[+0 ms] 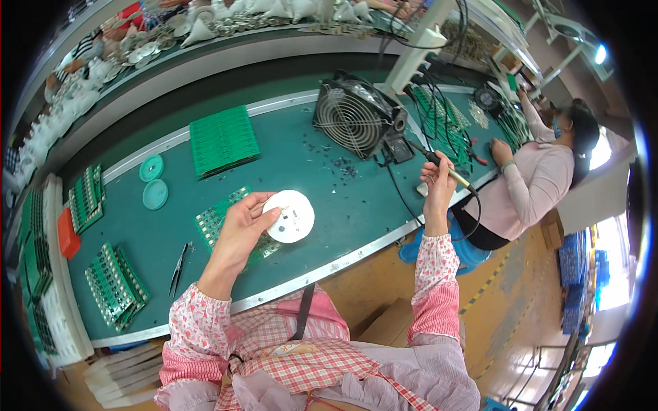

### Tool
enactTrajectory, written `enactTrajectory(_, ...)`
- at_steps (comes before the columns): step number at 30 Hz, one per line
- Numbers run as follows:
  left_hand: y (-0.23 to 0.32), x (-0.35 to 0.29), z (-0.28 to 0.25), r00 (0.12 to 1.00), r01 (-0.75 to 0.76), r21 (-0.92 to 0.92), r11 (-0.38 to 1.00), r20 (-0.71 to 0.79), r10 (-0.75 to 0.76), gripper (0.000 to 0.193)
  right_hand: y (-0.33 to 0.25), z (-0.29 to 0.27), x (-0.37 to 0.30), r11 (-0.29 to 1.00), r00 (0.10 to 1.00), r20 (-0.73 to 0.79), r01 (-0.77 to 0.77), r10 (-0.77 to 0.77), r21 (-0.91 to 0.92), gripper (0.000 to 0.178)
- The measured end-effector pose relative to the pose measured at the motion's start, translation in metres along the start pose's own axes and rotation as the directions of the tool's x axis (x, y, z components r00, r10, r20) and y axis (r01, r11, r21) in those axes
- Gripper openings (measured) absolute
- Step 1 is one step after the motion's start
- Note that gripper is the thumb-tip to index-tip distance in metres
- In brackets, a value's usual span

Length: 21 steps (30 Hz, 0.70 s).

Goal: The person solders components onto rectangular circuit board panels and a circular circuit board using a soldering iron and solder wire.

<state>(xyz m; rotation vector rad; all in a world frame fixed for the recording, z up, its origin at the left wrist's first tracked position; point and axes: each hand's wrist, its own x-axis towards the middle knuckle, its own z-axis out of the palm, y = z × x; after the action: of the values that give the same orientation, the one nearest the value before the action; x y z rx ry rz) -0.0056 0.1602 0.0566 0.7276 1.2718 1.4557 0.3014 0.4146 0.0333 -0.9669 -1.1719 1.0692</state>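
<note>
My left hand holds a round white circuit disc by its left edge, just above the green bench. Under that hand lies a green circuit panel. My right hand is raised off the bench's right end and grips a soldering iron, its black handle pointing up-left and its cable hanging down to the right. The two hands are well apart.
A black fan stands behind the disc. A stack of green boards, two teal round lids, tweezers and more board panels lie to the left. Another person works at the right.
</note>
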Motion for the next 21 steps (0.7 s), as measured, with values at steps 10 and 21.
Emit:
enactTrajectory(10, 0.006, -0.015, -0.018, 0.999, -0.016, -0.043, 0.999, -0.045, 0.014, 0.039, 0.033, 0.054, 0.058, 0.953, 0.948, 0.164, -0.289, 0.272, 0.093, 0.032)
enactTrajectory(21, 0.010, -0.015, -0.024, 0.996, -0.080, -0.023, 0.997, -0.047, 0.079, 0.036, -0.052, 0.095, -0.135, 0.953, 0.771, 0.560, -0.234, 0.303, -0.194, 0.032)
